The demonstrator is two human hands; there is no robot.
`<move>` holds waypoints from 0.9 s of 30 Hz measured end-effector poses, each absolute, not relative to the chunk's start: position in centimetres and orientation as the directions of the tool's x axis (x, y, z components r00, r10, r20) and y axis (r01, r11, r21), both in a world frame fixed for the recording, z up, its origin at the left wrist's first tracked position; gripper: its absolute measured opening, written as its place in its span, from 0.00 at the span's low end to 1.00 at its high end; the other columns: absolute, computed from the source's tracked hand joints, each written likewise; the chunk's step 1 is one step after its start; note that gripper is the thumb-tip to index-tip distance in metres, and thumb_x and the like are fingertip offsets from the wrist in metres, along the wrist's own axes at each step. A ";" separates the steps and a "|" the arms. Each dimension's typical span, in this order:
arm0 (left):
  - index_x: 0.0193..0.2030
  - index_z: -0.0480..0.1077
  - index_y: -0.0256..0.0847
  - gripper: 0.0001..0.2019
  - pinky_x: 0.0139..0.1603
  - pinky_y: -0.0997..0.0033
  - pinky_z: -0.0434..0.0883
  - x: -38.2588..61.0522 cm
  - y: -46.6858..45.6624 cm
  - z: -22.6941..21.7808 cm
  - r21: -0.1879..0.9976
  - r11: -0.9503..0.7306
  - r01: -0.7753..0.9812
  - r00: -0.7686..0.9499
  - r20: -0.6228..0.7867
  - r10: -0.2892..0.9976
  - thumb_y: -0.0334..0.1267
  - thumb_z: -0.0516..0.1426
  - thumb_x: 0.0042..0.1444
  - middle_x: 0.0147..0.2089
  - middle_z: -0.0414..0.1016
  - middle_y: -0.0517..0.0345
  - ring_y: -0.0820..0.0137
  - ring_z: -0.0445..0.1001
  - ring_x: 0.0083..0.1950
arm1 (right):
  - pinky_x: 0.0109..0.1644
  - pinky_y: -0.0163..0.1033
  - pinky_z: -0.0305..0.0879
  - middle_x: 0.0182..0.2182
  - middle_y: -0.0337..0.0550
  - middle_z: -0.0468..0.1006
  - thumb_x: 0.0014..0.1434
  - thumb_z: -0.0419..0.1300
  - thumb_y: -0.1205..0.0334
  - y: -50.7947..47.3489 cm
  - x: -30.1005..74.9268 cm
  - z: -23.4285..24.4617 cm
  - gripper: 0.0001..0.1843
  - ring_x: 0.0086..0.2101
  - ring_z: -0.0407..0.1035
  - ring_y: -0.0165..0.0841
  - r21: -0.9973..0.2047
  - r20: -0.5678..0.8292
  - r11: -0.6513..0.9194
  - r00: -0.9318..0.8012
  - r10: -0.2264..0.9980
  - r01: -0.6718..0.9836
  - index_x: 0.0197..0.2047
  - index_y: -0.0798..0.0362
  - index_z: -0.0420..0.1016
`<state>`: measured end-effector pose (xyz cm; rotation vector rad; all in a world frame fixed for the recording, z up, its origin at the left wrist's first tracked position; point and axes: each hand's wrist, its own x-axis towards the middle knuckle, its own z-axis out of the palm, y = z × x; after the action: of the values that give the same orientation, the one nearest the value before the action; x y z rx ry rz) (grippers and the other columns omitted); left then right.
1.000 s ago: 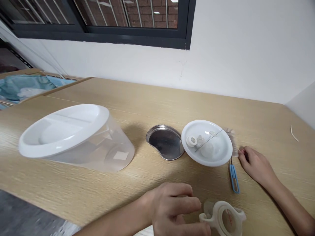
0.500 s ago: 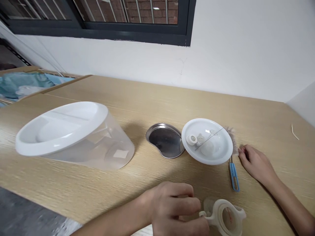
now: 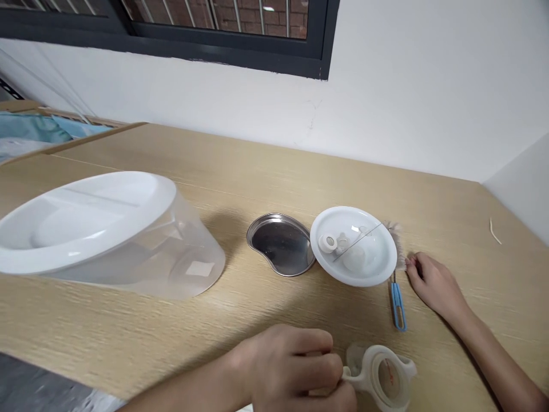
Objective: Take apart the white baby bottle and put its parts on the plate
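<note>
My left hand (image 3: 295, 366) is closed at the bottom, its curled fingers at one handle of a pale two-handled baby bottle (image 3: 388, 380) with red markings inside. What lies under the palm is hidden. My right hand (image 3: 435, 283) rests on the table, loosely curled, fingertips against the bristles of a bottle brush (image 3: 398, 306) with a blue loop handle. Beside the brush stands a white bowl (image 3: 388, 266) holding a white ring-shaped part (image 3: 328, 243) and small clear pieces. A thin wire (image 3: 358, 242) crosses it. The bowl touches a metal kidney dish (image 3: 281, 246).
A large translucent bin (image 3: 201, 240) with a wide white lid (image 3: 107, 223) stands at left. A short pale strip (image 3: 495, 231) lies at far right. The wooden table (image 3: 266, 171) meets a white wall below a barred window. Blue cloth (image 3: 34, 131) lies at the far left.
The whole view has shifted slightly, so things sit further left. Both hands keep nearly the same places relative to the bottle and brush.
</note>
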<state>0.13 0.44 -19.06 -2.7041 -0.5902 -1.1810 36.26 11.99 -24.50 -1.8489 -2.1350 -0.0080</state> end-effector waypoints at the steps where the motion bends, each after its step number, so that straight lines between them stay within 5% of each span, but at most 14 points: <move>1: 0.29 0.62 0.43 0.12 0.21 0.74 0.63 0.0 0.7 -18.6 0.032 -0.924 0.382 0.615 0.737 0.280 0.36 0.62 0.57 0.22 0.54 0.66 0.73 0.54 0.22 | 0.34 0.41 0.54 0.24 0.41 0.69 0.68 0.45 0.48 12.0 36.2 -24.5 0.16 0.28 0.67 0.39 -0.200 0.236 0.162 -0.113 0.965 0.966 0.31 0.47 0.57; 8: 0.28 0.65 0.43 0.11 0.16 0.76 0.60 0.3 1.8 -18.0 0.010 -0.943 0.333 0.541 0.817 0.199 0.35 0.63 0.56 0.21 0.55 0.66 0.74 0.53 0.20 | 0.36 0.42 0.56 0.26 0.42 0.71 0.68 0.45 0.49 11.9 36.1 -24.5 0.16 0.30 0.68 0.40 -0.207 0.222 0.150 -0.103 0.970 0.967 0.32 0.47 0.58; 27: 0.31 0.69 0.38 0.14 0.17 0.76 0.61 0.8 2.1 -17.4 0.137 -0.932 0.335 0.408 0.870 0.275 0.34 0.50 0.69 0.21 0.58 0.65 0.74 0.56 0.19 | 0.35 0.42 0.55 0.25 0.41 0.70 0.68 0.45 0.50 12.0 36.1 -24.6 0.16 0.29 0.67 0.39 -0.194 0.246 0.168 -0.118 0.962 0.967 0.31 0.47 0.57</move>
<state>0.79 2.05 -17.38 -2.5868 -0.5610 -1.5809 36.08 12.03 -24.59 -1.8440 -2.1374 -0.0204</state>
